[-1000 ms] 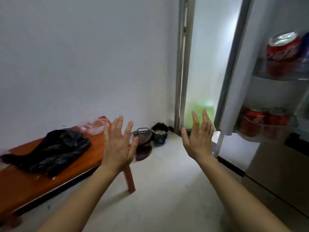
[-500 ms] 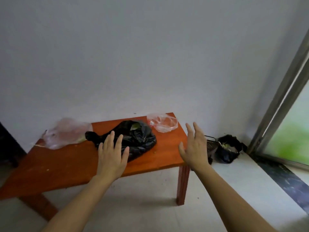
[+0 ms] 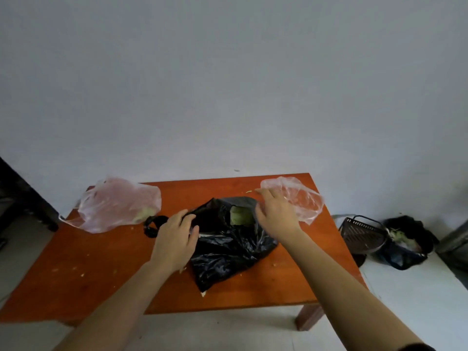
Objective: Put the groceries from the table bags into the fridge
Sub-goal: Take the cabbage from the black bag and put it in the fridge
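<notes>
Black plastic film forms the bag (image 3: pixel 228 244) that both hands address at the centre of the table (image 3: pixel 101 269). The left hand (image 3: pixel 176 239) lies on the bag's 9 o'clock edge with fingers curled over the film; whether it pinches the film or only presses on it cannot be told. The right hand (image 3: pixel 274 215) sits at the mouth's 2 o'clock edge, fingers loosely spread and bent; whether they grip the rim cannot be told either. This placement on opposite edges probably serves to part the mouth and expose the contents.

Inside the opening, between the two hands, a pale green item (image 3: pixel 239 216) is visible; it appears to be a vegetable and the next grocery to remove. The bag's looped handle (image 3: pixel 152 225) trails toward 9 o'clock, slack on the wood.

Two translucent bags flank the black one: a pinkish bag (image 3: pixel 116 203) at 10 o'clock, with some pale green content at its lower edge, and a clear bag (image 3: pixel 301 198) at 2 o'clock, just behind the right hand, apparently empty. Small crumbs are scattered over the table.

Off the table at 3 o'clock, a dark basket (image 3: pixel 362 235) and a dark bag of scraps (image 3: pixel 405 241) stand on the floor. The fridge is not in view
</notes>
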### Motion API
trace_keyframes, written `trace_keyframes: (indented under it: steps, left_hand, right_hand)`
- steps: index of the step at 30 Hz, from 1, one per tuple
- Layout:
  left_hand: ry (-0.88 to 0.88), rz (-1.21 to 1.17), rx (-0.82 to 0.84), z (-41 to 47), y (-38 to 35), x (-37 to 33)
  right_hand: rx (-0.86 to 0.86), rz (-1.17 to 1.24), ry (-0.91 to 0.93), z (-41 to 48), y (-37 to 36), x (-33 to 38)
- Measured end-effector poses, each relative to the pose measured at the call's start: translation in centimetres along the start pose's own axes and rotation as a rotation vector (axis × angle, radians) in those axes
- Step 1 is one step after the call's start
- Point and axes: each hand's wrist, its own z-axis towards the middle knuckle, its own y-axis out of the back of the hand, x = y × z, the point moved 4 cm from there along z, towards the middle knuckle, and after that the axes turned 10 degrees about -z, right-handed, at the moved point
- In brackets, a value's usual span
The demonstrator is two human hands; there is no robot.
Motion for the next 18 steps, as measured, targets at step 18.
trace_keyframes:
  steps: [18]
  left_hand:
    - [-0.068,-0.215,0.775,13.1,-13.4,11.8]
  right_hand:
    - [0.554,-0.209,-0.344,5.4,-15.8,1.8]
